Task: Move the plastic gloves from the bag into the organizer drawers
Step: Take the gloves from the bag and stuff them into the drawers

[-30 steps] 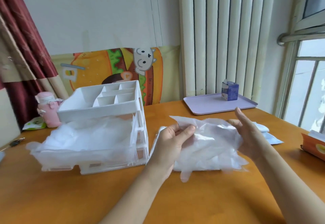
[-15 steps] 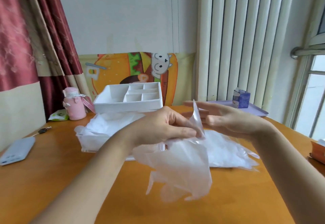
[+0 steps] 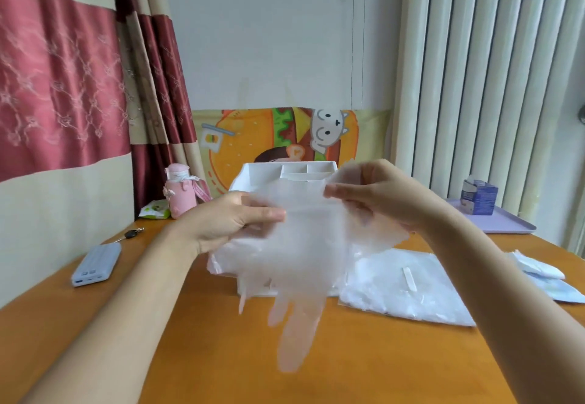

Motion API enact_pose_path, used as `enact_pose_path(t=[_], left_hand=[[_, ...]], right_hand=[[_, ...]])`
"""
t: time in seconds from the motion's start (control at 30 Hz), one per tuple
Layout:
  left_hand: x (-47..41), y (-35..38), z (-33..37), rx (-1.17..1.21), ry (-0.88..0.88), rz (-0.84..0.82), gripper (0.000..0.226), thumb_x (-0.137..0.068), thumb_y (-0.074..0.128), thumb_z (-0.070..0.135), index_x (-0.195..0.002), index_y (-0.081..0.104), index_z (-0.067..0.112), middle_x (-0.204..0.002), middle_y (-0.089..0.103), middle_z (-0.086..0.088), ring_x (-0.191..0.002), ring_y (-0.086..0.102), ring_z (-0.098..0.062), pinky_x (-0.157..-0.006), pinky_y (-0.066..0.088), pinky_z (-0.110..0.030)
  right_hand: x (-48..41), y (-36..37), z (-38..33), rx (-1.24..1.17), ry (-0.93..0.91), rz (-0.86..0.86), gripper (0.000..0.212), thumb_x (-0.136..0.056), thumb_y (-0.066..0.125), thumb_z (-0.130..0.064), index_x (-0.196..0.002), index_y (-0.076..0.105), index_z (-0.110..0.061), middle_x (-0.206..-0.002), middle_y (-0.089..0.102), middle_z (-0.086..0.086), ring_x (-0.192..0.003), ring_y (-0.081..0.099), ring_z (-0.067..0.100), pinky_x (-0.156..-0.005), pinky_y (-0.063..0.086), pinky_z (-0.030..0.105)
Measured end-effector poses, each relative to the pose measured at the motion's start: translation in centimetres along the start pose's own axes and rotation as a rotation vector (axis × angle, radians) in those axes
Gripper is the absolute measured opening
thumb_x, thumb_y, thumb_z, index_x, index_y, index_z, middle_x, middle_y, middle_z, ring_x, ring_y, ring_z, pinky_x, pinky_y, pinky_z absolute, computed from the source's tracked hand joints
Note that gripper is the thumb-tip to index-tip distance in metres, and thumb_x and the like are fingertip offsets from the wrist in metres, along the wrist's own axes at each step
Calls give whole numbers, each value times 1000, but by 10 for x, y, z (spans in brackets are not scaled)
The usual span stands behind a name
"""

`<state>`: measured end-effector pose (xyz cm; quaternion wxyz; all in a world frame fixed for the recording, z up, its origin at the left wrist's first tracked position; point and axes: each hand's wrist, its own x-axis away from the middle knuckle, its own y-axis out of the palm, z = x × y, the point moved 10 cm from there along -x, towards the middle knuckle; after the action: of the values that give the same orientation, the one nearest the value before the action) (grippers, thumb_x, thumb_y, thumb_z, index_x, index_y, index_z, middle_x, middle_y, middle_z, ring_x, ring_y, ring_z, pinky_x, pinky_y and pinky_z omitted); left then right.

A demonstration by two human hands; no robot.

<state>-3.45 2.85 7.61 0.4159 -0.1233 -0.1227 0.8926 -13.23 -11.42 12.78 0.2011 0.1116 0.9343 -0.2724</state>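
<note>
An orange-brown wooden table (image 3: 221, 356) fills the near part of the scene and runs to a plain pale wall (image 3: 269, 39) at the far side, where a cartoon burger poster (image 3: 253, 137) stands along the table's far edge. On the left hangs a curtain (image 3: 57, 86) in dark red and cream bands with a stitched pattern, and on the right tall cream vertical slats (image 3: 474, 86) reach down behind the table. The light is soft and even, without hard shadows.
</note>
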Motion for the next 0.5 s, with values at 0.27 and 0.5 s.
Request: enact_pose_path(t=[0.27,0.5], left_hand=[[-22,-76,21,-318,54,410,26,-77,77,39,-75,70,14,-73,54,-9,-66,48,-17,-60,37,-25],[-44,-79,17,-858,35,424,36,-75,81,37,-87,70,5,-93,68,-4,-92,61,-21,-75,45,-32]], right_hand=[[-26,1,20,79,110,173,18,-86,68,-12,-71,66,-1,-49,54,-1,-39,37,14,-44,37,23],[-38,1,49,506,209,224,23,-85,68,-17,-66,65,-3,-51,60,0,-27,41,3,-39,35,13]])
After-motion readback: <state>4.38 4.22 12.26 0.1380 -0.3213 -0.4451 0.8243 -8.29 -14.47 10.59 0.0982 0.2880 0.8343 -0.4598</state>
